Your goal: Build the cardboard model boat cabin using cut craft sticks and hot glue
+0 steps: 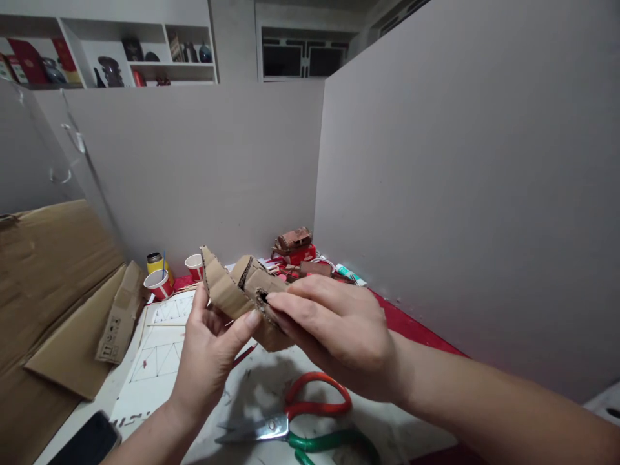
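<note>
Head view, items listed near to far. A dark phone is seen at the lower left edge. Scissors, one handle red and one green, lie flat on the white work surface directly beneath the hands. Left hand: closed on the folded cardboard piece, thumb pressed to its lower edge. Right hand: fingers pinched shut on the same piece at a dark hole near its right end. The piece is held in the air above the scissors, clear of the surface. Paper sheets with drawn triangle grids lie to the left, beside large cardboard sheets. Farther back: two red-and-white paper cups, a yellow tin, a glue tube and a small brown cardboard model against the partition.

Risk, as judged: the corrugated board may be torn at the hole if pinched or bent too hard; a slipped grip would drop the piece onto the scissors.
</note>
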`<action>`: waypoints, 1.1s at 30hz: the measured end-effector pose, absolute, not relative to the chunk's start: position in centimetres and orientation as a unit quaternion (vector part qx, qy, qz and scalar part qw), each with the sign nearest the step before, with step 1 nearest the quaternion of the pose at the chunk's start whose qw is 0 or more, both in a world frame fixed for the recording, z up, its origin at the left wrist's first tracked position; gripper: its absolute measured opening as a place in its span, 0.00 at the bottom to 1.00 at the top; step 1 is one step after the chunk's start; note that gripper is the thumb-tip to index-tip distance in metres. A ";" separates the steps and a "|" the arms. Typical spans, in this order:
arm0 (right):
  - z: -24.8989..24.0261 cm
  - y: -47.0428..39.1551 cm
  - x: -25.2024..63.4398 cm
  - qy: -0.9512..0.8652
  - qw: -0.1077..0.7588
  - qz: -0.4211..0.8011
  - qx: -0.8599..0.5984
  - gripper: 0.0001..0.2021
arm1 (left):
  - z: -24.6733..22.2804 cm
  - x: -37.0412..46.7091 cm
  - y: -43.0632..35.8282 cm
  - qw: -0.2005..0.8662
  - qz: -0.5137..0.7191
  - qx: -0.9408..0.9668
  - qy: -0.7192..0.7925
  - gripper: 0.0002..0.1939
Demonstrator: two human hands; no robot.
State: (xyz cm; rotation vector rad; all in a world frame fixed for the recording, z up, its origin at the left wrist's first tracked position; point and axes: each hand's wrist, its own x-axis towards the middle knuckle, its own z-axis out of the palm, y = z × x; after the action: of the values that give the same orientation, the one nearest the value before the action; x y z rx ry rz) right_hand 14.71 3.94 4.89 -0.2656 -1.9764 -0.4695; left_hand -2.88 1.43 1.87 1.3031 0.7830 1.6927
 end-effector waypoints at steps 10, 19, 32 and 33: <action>5.4 3.4 13.9 -0.852 0.471 -0.146 -0.176 0.11 | 1.8 -2.3 0.8 0.291 0.684 0.541 0.394 0.33; 4.8 2.4 12.9 -0.821 0.535 0.052 -0.191 0.08 | 1.0 -2.4 1.0 0.196 0.719 0.532 0.401 0.38; 5.2 4.0 14.7 -0.848 0.496 -0.116 -0.150 0.05 | 1.9 -2.8 1.3 0.392 0.691 0.509 0.332 0.32; 5.3 4.2 14.5 -0.849 0.486 -0.128 -0.162 0.05 | 1.8 -2.7 1.2 0.386 0.690 0.511 0.338 0.33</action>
State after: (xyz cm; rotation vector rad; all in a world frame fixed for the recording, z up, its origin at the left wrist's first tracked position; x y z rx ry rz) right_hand 14.54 4.17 5.31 -0.3948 -2.0656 -0.3106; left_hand -2.70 1.24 1.83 1.3015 0.8608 1.7570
